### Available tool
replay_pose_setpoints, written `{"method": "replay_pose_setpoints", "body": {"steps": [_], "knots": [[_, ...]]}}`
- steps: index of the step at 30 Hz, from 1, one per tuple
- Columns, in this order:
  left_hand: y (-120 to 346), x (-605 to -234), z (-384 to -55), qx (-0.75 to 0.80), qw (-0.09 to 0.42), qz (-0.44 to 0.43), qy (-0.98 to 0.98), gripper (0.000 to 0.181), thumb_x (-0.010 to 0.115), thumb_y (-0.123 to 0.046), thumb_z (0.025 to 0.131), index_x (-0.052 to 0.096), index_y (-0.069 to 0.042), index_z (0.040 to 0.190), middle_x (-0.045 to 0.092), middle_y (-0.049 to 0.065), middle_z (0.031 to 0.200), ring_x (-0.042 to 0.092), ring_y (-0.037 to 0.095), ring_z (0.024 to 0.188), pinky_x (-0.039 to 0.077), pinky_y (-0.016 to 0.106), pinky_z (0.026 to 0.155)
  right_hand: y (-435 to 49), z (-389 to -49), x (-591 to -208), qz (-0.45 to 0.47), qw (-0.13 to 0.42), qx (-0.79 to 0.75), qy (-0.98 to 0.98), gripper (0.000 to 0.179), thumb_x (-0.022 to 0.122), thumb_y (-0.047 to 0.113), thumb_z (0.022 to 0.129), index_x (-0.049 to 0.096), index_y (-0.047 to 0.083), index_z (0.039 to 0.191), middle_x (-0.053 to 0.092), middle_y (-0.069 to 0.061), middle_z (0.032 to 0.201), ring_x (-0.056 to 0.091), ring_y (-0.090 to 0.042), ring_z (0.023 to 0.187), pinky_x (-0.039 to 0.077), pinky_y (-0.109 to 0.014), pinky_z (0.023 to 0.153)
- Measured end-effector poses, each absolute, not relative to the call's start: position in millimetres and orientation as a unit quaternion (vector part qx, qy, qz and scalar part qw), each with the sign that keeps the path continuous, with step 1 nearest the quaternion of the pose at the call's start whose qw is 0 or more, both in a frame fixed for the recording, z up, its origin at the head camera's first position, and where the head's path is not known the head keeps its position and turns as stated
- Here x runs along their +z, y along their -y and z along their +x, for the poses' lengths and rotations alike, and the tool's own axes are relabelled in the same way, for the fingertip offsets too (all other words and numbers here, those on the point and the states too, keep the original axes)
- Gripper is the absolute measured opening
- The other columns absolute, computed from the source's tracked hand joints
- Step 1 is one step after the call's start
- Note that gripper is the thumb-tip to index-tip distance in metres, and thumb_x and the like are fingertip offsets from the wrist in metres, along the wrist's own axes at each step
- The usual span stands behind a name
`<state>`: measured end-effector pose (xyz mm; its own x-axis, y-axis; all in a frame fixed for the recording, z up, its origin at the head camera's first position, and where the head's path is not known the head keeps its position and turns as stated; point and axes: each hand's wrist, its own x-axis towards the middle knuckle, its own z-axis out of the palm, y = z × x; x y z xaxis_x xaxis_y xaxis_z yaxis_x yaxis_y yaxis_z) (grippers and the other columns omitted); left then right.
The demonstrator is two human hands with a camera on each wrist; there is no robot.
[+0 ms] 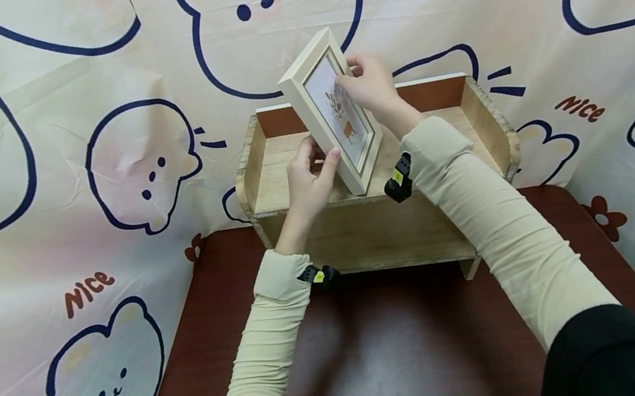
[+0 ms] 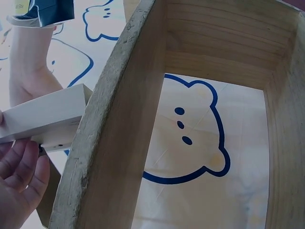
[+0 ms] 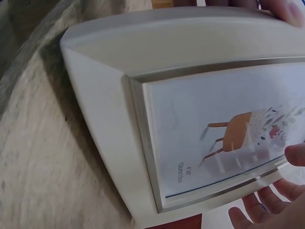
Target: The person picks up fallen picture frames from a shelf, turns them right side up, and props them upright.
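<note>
A cream picture frame (image 1: 335, 112) with a plant print stands tilted on the top shelf of a small wooden shelf unit (image 1: 385, 229). My left hand (image 1: 311, 181) grips its lower left side, thumb at the front and fingers behind. On the opposite side, my right hand (image 1: 371, 85) pinches the upper right edge, with the thumb over the front. In the right wrist view the frame's lower end (image 3: 105, 138) is close to the wooden board (image 3: 43, 143). The left wrist view has the frame's edge (image 2: 47, 114) above the curled left fingers (image 2: 31, 176).
The shelf unit stands at the back of a dark red-brown table (image 1: 227, 295). Its raised side walls (image 1: 492, 122) flank the top shelf. Below is an open lower compartment. A patterned cloth (image 1: 168, 277) hangs behind and beside the table.
</note>
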<state>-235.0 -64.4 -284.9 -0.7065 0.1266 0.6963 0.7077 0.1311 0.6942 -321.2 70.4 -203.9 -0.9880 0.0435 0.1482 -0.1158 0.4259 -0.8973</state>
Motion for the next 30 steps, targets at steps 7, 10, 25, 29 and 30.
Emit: {"method": "replay_pose_setpoints", "body": {"steps": [7, 10, 25, 29, 30], "knots": [[62.9, -284.6, -234.8, -0.589, 0.250, -0.287, 0.713, 0.025, 0.054, 0.004, 0.086, 0.049, 0.018, 0.106, 0.058, 0.030, 0.086, 0.057, 0.039, 0.076, 0.049, 0.049, 0.066, -75.0, -320.4, -205.7, 0.008, 0.083, 0.526, 0.846, 0.037, 0.049, 0.018, 0.091, 0.049, 0.011, 0.128, 0.051, -0.005, 0.112, 0.050, -0.015, 0.100, 0.046, -0.027, 0.082], [62.5, -284.5, -234.3, -0.588, 0.254, -0.280, 0.715, 0.024, 0.055, 0.004, 0.086, 0.050, 0.018, 0.106, 0.058, 0.029, 0.085, 0.057, 0.037, 0.075, 0.049, 0.047, 0.065, -77.1, -320.4, -207.3, 0.007, 0.089, 0.526, 0.846, 0.037, 0.049, 0.016, 0.091, 0.048, 0.010, 0.128, 0.051, -0.006, 0.113, 0.050, -0.015, 0.100, 0.046, -0.027, 0.081], [65.9, -302.1, -258.1, -0.577, 0.284, -0.235, 0.728, 0.023, 0.062, -0.003, 0.084, 0.059, 0.013, 0.101, 0.061, 0.023, 0.078, 0.051, 0.020, 0.061, 0.041, 0.022, 0.055, -86.0, -320.7, -213.5, 0.005, 0.105, 0.522, 0.846, 0.042, 0.051, 0.015, 0.091, 0.044, 0.010, 0.132, 0.049, -0.007, 0.122, 0.050, -0.016, 0.105, 0.046, -0.024, 0.084], [67.5, -302.6, -259.3, -0.574, 0.287, -0.231, 0.731, 0.023, 0.063, -0.007, 0.084, 0.060, 0.009, 0.100, 0.062, 0.020, 0.077, 0.052, 0.015, 0.061, 0.042, 0.022, 0.055, -88.9, -319.8, -213.3, -0.001, 0.106, 0.523, 0.846, 0.043, 0.051, 0.015, 0.091, 0.043, 0.011, 0.133, 0.050, -0.007, 0.121, 0.050, -0.016, 0.105, 0.046, -0.024, 0.083], [67.9, -302.7, -259.6, -0.573, 0.289, -0.230, 0.731, 0.023, 0.063, -0.008, 0.084, 0.061, 0.009, 0.099, 0.062, 0.019, 0.077, 0.052, 0.014, 0.060, 0.042, 0.022, 0.055, -89.7, -319.3, -213.3, -0.001, 0.106, 0.523, 0.846, 0.043, 0.051, 0.015, 0.091, 0.043, 0.011, 0.133, 0.049, -0.007, 0.121, 0.050, -0.016, 0.105, 0.046, -0.024, 0.083]]}}
